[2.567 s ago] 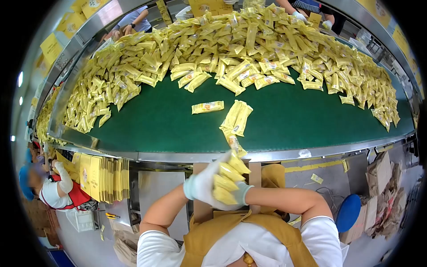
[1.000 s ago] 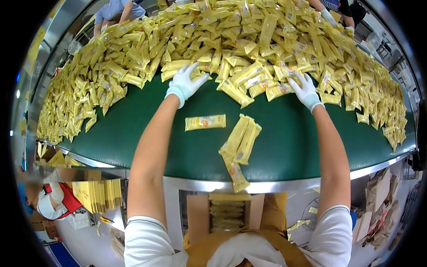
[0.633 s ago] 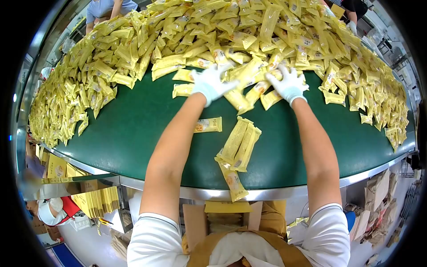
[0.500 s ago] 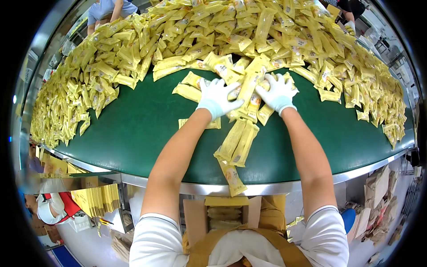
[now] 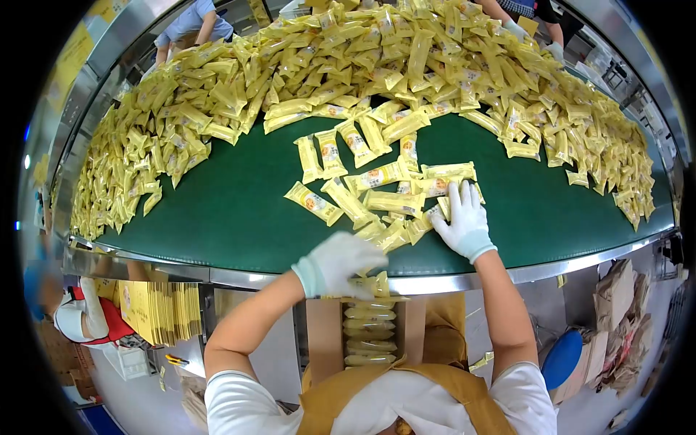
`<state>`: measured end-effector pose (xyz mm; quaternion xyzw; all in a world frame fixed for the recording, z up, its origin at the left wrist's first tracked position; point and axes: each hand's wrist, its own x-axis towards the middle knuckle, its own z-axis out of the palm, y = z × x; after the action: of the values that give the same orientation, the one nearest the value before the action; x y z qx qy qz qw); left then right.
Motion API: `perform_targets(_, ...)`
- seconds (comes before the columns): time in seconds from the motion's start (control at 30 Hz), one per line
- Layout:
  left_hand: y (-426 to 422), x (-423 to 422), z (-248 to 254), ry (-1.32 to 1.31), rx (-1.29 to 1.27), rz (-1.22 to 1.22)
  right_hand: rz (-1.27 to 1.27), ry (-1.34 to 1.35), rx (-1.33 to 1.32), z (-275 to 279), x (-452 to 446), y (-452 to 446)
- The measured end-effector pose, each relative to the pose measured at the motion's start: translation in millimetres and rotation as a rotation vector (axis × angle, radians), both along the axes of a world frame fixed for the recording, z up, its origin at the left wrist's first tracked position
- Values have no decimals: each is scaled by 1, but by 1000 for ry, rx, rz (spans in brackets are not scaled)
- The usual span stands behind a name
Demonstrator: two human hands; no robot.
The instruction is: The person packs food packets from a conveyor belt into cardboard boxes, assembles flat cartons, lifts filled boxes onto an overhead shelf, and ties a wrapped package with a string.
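My left hand [image 5: 342,262], in a white glove, is over the near table edge, above an open cardboard box [image 5: 324,341]. Motion blurs its fingers. A yellow packet [image 5: 378,283] shows at the fingertips; whether they grip it is unclear. Inside the box, several yellow packets [image 5: 370,325] lie stacked in a row. My right hand [image 5: 464,221], also gloved, rests with fingers extended on the right end of a loose group of yellow packets [image 5: 394,201]. These lie at various angles on the green tabletop [image 5: 246,210], some overlapping.
A large heap of similar packets [image 5: 362,51] curves around the far side of the table. Co-workers' arms [image 5: 206,29] show behind it. Folded yellow cartons [image 5: 159,312] stand at lower left, near another person [image 5: 90,319]. A blue stool seat [image 5: 562,359] is at lower right.
My left hand has moved down and toward me, from the packets to above the box. The bunched packets now lie spread out nearer to me. My right hand has come closer, too.
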<state>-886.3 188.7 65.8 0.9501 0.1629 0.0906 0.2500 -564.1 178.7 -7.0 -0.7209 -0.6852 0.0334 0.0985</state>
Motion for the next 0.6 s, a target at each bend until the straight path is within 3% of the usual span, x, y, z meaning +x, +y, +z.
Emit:
perform_targets(0.1, -19, -14, -44, 31, 150, 0, 155, -36, -178, 28, 22, -18)
perform_targets(0.17, -19, -21, -32, 121, 243, -7, 246, -89, -345, 49, 28, -29)
perform_targets(0.23, -19, -33, -27, 181, 287, 10, 267, -124, -284, 27, 44, -36)
perform_targets(0.33, -21, -56, -36, 216, 172, 156, 311, -50, -273, 35, 49, -47)
perform_targets(0.4, -25, -68, -39, 136, 243, 227, 366, -60, -292, 36, 59, -51)
perform_targets(0.43, -26, -73, -39, 125, 267, 255, 402, -145, -134, 20, 66, -52)
perform_targets(0.5, -29, -79, -39, 95, 271, 298, 398, -220, -117, 13, 72, -43)
perform_targets(0.6, -26, -86, -36, 99, 153, 321, 428, -242, -76, 41, 63, -36)
